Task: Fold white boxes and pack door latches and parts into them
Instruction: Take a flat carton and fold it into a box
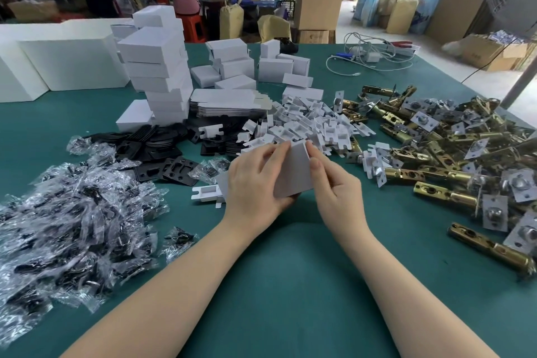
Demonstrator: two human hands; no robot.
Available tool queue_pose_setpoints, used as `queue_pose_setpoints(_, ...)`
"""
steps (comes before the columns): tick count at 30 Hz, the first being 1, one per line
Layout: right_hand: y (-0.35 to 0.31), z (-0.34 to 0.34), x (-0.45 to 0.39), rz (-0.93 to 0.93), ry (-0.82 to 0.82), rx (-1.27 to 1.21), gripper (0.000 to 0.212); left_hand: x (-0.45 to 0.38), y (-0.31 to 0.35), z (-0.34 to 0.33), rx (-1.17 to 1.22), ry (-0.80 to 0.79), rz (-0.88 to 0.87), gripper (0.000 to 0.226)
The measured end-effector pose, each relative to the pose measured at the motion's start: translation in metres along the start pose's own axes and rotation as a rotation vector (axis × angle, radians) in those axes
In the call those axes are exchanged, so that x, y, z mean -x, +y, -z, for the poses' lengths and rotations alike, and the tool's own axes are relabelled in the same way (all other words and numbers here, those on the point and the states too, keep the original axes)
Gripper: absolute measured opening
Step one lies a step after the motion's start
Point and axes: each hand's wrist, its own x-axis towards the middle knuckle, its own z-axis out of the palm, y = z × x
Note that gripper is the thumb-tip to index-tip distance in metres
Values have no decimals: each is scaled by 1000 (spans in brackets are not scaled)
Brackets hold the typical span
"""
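Both my hands hold one small white box [293, 171] above the green table [290, 285], near its middle. My left hand [255, 180] grips its left side from below, fingers curled round it. My right hand [331, 180] pinches its top right corner with thumb and fingertips. A white card insert [207, 193] lies on the table just left of my left hand. Brass door latches [453, 154] are heaped to the right. Flat unfolded boxes [229, 102] are stacked behind.
Clear bags of screws [72, 218] cover the left. Black plates [162, 151] and a heap of white inserts [308, 128] lie ahead. Folded white boxes [157, 67] are stacked at the back left. Cables [369, 58] lie far right. People stand beyond the table.
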Motion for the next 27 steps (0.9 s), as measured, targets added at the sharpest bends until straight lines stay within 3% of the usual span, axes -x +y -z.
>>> queue_pose_setpoints(4,1,-2,1,-85,95,-100,33,1,4,-2,5,2,-13,99)
queue_pose_setpoints(8,5,-3,2,-129,106,-7,44,2,4,-1,-33,-3,-47,103)
queue_pose_setpoints(19,-2,-2,-4,-183,108,-292,28,1,4,-1,135,-53,36,96)
queue_pose_setpoints(27,0,1,-4,-185,75,-303,28,1,0,-3,50,3,-33,107)
